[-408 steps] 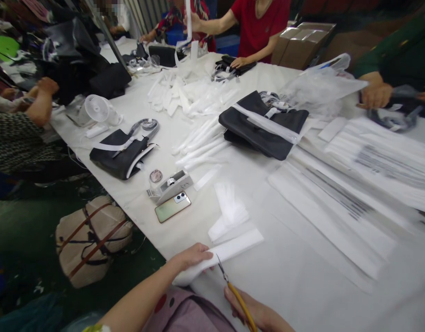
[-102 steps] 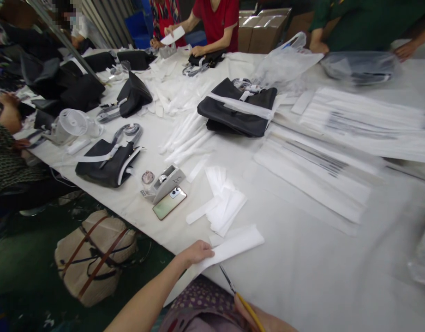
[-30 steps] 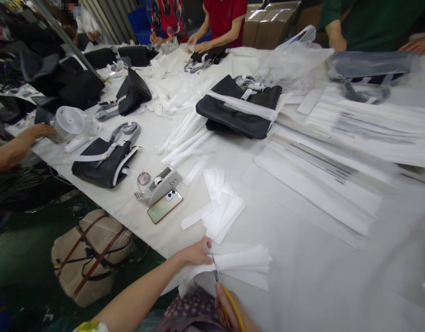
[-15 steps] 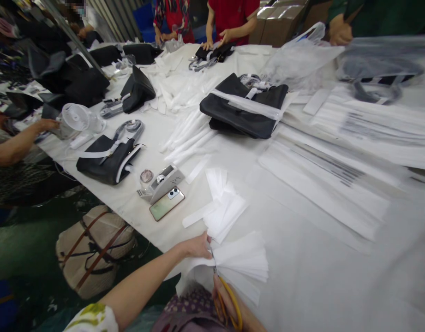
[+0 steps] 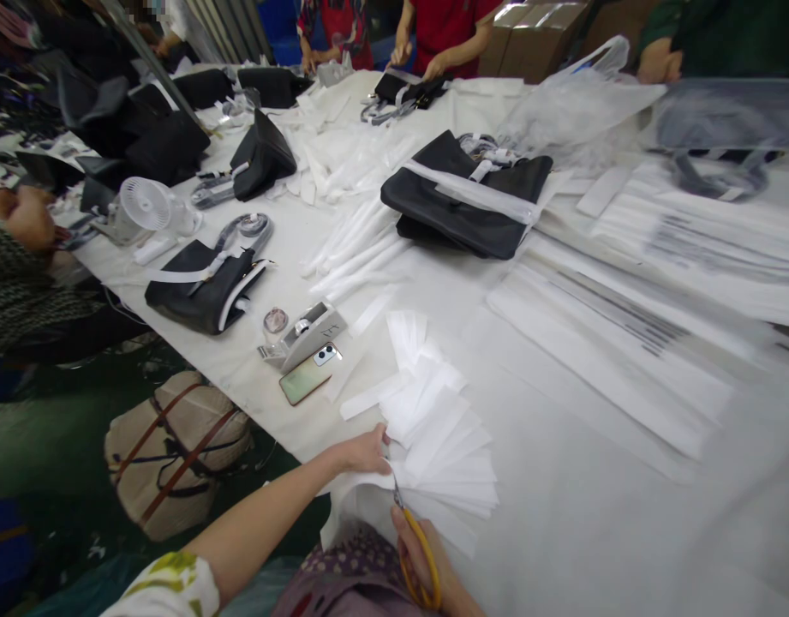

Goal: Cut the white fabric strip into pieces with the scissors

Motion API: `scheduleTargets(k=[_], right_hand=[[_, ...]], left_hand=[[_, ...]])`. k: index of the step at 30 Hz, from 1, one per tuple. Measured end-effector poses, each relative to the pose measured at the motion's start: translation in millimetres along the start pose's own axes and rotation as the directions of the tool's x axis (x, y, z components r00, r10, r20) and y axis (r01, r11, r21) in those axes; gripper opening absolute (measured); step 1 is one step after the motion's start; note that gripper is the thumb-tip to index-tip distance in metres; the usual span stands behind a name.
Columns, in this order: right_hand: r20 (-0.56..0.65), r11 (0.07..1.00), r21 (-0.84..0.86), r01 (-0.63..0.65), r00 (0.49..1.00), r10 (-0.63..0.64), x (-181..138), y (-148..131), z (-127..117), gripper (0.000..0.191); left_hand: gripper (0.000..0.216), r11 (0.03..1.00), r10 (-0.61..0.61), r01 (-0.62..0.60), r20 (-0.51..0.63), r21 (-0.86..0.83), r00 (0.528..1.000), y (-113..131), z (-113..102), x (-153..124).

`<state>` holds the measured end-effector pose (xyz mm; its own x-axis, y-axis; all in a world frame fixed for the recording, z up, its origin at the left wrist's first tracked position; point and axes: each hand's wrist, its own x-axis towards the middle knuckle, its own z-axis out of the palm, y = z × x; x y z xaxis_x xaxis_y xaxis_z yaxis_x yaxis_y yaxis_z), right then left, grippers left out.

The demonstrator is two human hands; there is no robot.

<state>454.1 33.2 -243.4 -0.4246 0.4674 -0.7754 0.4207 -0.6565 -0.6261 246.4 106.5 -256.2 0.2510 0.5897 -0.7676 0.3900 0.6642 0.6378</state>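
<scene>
Pinching a spread of white strips (image 5: 458,458) at its narrow end, thumb against fingers in the left hand (image 5: 365,452). Wrapping the right hand (image 5: 415,548) round the yellow handles of the scissors (image 5: 426,547), and holding the blades up against the strips, just toward five o'clock from the left fingertips — cannot tell how far apart.

Fanning out across the white desk (image 5: 580,514) from that pinch, from past one o'clock round to beyond four. Catching, too, a curled white sheet (image 5: 350,501) under the left hand, drooping toward seven near the lap.

Looking to twelve o'clock, just beyond the left hand: spotting a heap of loose white pieces (image 5: 420,381), right up beside the spread. Over to eleven: finding a green phone (image 5: 307,377), back up, just beside a grey tape dispenser (image 5: 317,334).

Farther out between ten and eleven — passing a black handbag (image 5: 192,296) and then a small electric fan (image 5: 146,204) near the far left edge. Up past twelve: meeting a bigger black bag (image 5: 458,221), banded in white. Across to two: taking in long plastic sleeves (image 5: 618,368), flat on the desk. Dropping to nine: seeing a beige bag (image 5: 176,446) with brown straps, down on the green floor.
</scene>
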Motion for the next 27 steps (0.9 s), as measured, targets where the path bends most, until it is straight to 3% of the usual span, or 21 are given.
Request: scheduleTargets(k=[7, 12, 15, 19, 22, 24, 27], right_hand=[[0.108, 0.996, 0.024, -0.091, 0.990, 0.088, 7.1, 4.1, -1.3, 0.076], [-0.014, 0.997, -0.048, -0.065, 0.998, 0.064, 20.7, 3.2, -2.0, 0.069], [-0.080, 0.995, -0.086, -0.048, 0.996, 0.041, 22.7, 0.2, -3.1, 0.067], [-0.009, 0.995, -0.081, -0.055, 0.998, 0.055, 5.5, -8.6, -2.9, 0.066], [0.023, 0.997, -0.078, 0.004, 1.000, -0.002, -14.9, -27.2, -5.5, 0.059], [-0.076, 0.992, -0.097, 0.086, 0.993, -0.094, -25.0, -50.0, -10.5, 0.049], [-0.266, 0.967, -0.078, 0.242, 0.930, -0.254, -30.0, -98.1, -19.9, 0.042]], left_hand=[[0.056, 0.999, 0.035, -0.033, 0.067, -0.035, 0.997, -1.8, -4.1, -5.5], [0.069, 0.996, 0.070, -0.067, 0.045, -0.061, 0.997, -2.8, -2.5, -4.7], [0.066, 0.990, 0.099, -0.094, 0.050, -0.108, 0.994, -4.8, -5.9, -12.6], [0.060, 0.961, 0.160, -0.152, 0.014, -0.232, 0.987, -8.6, -18.6, -37.6], [0.060, 0.914, 0.231, -0.252, -0.105, -0.318, 0.967, -5.3, -23.2, -60.9], [0.062, 0.857, 0.280, -0.332, -0.185, -0.394, 0.942, 3.9, -19.1, -73.5], [0.062, 0.760, 0.346, -0.444, -0.283, -0.475, 0.895, 30.0, -6.5, -83.1]])
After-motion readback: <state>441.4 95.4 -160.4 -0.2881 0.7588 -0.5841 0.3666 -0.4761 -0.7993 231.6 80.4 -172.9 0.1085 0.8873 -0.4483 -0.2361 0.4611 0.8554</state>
